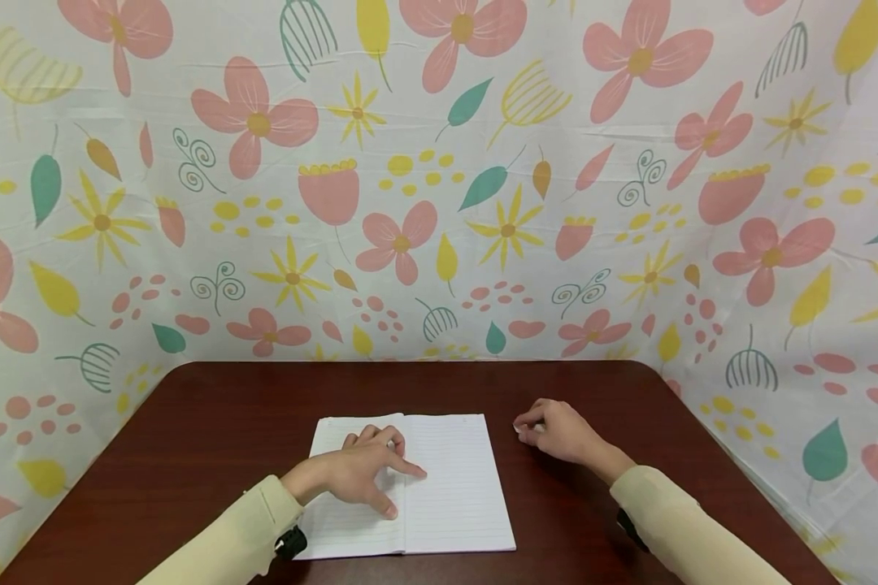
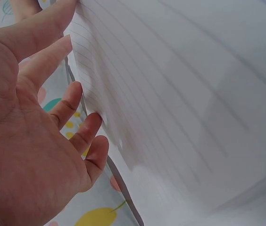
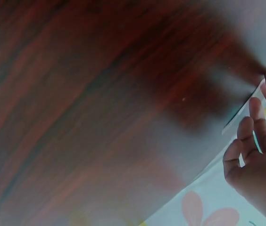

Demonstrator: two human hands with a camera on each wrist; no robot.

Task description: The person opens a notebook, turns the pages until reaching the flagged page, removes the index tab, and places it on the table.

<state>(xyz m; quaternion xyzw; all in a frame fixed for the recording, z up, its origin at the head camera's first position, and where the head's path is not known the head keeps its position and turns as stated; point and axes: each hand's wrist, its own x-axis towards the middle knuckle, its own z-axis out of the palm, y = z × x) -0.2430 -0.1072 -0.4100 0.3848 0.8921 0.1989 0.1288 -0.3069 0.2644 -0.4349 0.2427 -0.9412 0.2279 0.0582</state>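
An open notebook [image 1: 457,487] with ruled white pages lies on the table. My left hand [image 1: 362,470] is spread over its left page, thumb and index finger reaching across the centre fold. In the left wrist view, the fingertips of the left hand [image 2: 43,122] touch the lined paper [image 2: 170,94]. To the right of the notebook, my right hand [image 1: 559,431] pinches a small white object [image 1: 519,426] between thumb and fingertips, close over the table. The fingers cover most of it, so I cannot tell its kind.
The dark reddish-brown wooden table [image 1: 227,439] has rounded far corners. A white cloth [image 1: 439,325] printed with flowers and leaves hangs behind it and along both sides. Dark bands show at both wrists by the cream sleeves [image 1: 691,528].
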